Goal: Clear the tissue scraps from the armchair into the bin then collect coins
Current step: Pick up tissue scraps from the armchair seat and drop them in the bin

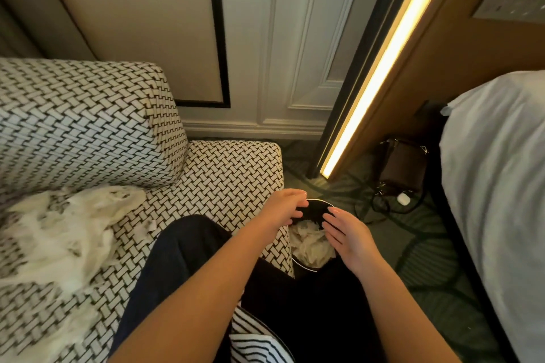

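Observation:
A round black bin [317,206] stands on the floor beside the armchair's right edge, with crumpled white tissue [311,244] inside it. My left hand [283,209] hovers over the bin's left rim, fingers relaxed and holding nothing. My right hand [346,234] is above the bin's right side, fingers straight and empty. A large heap of white tissue scraps [59,230] lies on the seat of the black-and-white woven armchair [230,174] at the left. No coins are visible.
My dark-trousered knee [182,247] rests on the seat. A brown bag [402,165], cables and a small white case [401,198] lie on the patterned carpet. A bed with a white sheet [501,186] fills the right. A lit strip [380,68] runs up the wall.

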The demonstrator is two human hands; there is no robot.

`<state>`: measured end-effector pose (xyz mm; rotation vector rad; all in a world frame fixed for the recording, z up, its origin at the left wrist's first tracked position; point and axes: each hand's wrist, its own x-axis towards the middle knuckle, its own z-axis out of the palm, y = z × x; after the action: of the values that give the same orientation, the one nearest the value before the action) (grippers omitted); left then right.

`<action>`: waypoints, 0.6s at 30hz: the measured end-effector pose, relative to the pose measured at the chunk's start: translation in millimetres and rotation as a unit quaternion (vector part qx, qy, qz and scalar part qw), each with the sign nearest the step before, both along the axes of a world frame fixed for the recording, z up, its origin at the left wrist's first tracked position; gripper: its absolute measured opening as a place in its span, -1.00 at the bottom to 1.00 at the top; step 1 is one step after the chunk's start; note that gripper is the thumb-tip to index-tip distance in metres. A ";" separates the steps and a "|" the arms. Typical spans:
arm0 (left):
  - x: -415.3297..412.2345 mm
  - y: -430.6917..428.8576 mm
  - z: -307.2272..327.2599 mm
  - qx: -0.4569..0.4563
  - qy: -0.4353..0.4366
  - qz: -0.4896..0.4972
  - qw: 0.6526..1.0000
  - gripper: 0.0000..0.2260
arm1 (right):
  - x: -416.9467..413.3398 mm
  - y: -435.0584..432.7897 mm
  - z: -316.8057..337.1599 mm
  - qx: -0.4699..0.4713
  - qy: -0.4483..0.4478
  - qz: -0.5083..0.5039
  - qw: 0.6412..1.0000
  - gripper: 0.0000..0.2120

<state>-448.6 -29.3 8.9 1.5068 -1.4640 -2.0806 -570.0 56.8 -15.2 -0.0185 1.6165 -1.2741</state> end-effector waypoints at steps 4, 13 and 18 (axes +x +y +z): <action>57.5 -2.6 19.6 -0.034 0.030 0.062 0.997 -0.73 | 47.4 -24.8 24.4 -0.038 0.064 0.070 0.995 -0.87; 220.6 7.3 42.2 -0.105 0.066 0.250 0.960 -0.79 | 195.5 -52.6 67.4 -0.147 0.139 0.297 0.933 -0.88; 308.8 32.9 17.0 -0.103 0.037 0.360 0.927 -0.81 | 273.1 -58.0 57.0 -0.162 0.161 0.417 0.880 -0.87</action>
<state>-139.8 3.6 25.9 1.5426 -0.8636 -1.4722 -296.9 -1.2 41.7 -1.0740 1.3783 -0.8440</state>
